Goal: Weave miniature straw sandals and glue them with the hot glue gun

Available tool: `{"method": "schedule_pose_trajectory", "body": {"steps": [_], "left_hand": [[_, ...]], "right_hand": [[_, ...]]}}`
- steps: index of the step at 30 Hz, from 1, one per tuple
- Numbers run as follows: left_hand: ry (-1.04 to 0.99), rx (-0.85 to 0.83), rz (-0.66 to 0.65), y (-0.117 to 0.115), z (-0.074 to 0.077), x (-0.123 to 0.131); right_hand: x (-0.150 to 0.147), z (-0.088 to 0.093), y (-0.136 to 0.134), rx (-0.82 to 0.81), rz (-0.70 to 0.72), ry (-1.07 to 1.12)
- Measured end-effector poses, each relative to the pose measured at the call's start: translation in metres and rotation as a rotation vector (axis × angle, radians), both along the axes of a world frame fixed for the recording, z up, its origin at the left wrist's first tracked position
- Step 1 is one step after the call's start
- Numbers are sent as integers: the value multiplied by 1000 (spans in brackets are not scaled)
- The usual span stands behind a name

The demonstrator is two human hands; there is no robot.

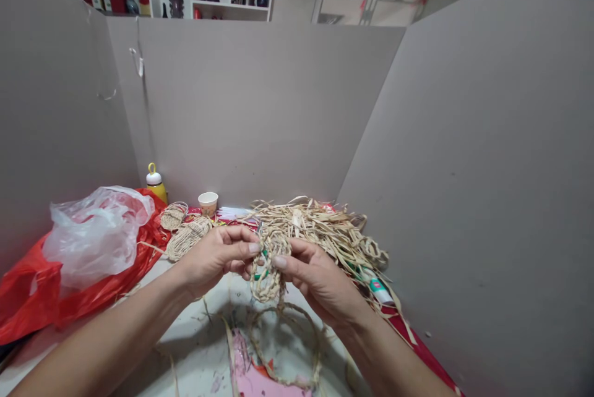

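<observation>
Between both hands, above the table, is a looped braided straw cord (270,289), coiled into a small oblong shape. My left hand (223,256) pinches its left edge between thumb and fingers. On the other side my right hand (312,273) grips the coil, thumb on the front. A length of the same cord hangs from the bottom and curves in a wide loop (317,347) over the table. Something green shows through the coil's openings; its kind is unclear. Behind the hands lies a heap of dry straw strips (320,224).
Left of the hands are coiled straw pieces (188,237), a paper cup (208,202), a yellow bottle (156,183) and a clear plastic bag (95,236) on a red bag (28,289). A white-and-green tube (380,290) lies right. Pink paper (260,381) is in front. Grey partitions (250,106) enclose the table.
</observation>
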State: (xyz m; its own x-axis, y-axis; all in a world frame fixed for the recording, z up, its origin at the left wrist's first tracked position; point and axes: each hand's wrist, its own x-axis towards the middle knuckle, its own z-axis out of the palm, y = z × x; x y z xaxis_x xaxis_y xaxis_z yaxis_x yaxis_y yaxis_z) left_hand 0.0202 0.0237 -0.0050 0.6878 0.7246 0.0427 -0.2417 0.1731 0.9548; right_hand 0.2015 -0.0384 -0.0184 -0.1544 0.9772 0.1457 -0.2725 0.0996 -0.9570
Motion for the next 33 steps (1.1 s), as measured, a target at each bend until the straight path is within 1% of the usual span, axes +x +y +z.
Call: {"method": "schedule_pose_trajectory", "body": {"steps": [3, 6, 8, 11, 15, 17, 19, 22, 25, 27, 29, 31, 33], "left_hand": [[-13, -21, -7, -1, 1, 0], [-17, -38, 17, -3, 4, 1], [-23, -40, 46, -3, 5, 2], [-46, -22, 113, -3, 5, 3], [-96, 43, 238, -5, -4, 8], [-116, 48, 244, -7, -11, 13], [-134, 48, 227, -9, -18, 17], [-145, 60, 252, -8, -21, 18], [-127, 75, 334, 1, -11, 11], [-136, 106, 402, 10, -2, 4], [-158, 122, 492, 22, 5, -2], [-139, 125, 535, 34, 6, -8], [-77, 92, 545, 46, 2, -13]], "right_hand": [[1, 0, 0, -6, 7, 6], [0, 2, -1, -41, 13, 55], [-1, 3, -2, -53, -12, 102], [-2, 3, 0, -54, -94, 171], [-3, 1, 4, -33, -221, 240], [-4, -2, 6, -21, -255, 252], [-7, -5, 6, -13, -259, 234], [-8, -8, 5, -4, -230, 161], [1, -5, 8, 26, -179, 18], [16, 4, 17, 63, -139, -150], [34, 19, 34, 76, -97, -296], [52, 33, 54, 99, -95, -452], [65, 43, 70, 132, -170, -586]]}}
